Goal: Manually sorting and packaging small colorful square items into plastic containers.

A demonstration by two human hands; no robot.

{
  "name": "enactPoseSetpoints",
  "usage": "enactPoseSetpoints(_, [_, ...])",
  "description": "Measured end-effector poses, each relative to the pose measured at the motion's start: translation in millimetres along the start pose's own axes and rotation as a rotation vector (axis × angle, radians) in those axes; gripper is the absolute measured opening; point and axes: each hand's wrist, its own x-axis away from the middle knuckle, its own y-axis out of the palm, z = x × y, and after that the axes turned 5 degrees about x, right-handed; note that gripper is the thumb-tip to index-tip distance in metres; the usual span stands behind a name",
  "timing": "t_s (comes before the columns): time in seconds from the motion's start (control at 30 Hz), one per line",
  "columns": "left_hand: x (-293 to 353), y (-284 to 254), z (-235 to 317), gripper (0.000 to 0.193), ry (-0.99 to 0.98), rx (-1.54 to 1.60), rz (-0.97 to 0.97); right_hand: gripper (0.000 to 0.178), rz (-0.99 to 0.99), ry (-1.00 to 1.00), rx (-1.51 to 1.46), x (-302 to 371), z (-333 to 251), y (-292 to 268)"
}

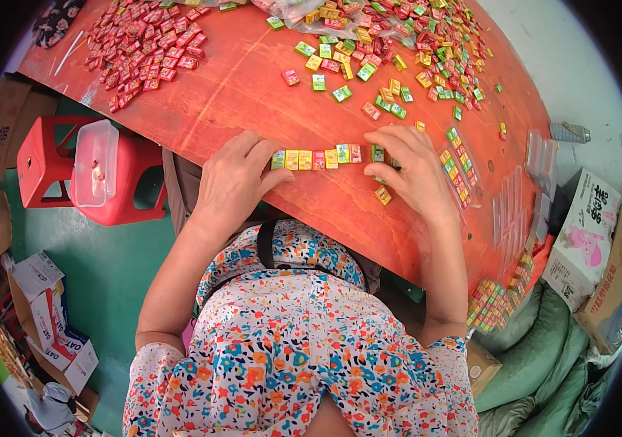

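Note:
A straight row of small candy-sized boxes [318, 160] in green, yellow and red lies on the red table in front of me. At its left end my left hand [234, 178] has thumb and fingertips pinched about the green end box [277, 159]. Past a small gap at the right end, my right hand [414, 171] curls its fingers and thumb around a green box [377, 154]; more small boxes under its palm are partly hidden. Just below its thumb lies a loose yellow-brown box [382, 194].
Red boxes [143, 51] are heaped at the far left, mixed ones [398, 65] at the far right beside plastic bags. Filled clear trays [460, 167] lie right of my right hand, with other clear trays [511, 211] farther right. Red stools [118, 175] stand left of the table [216, 109].

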Motion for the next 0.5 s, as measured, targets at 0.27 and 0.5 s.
enactPoseSetpoints(0.27, [1,-3,4,0.049,0.028,-0.013,0.015,0.049,-0.051,-0.085,0.016,-6,-7,5])
enactPoseSetpoints(0.5, [-5,1,8,0.056,0.041,-0.028,-0.071,0.048,-0.046,-0.121,0.009,-9,-6,13])
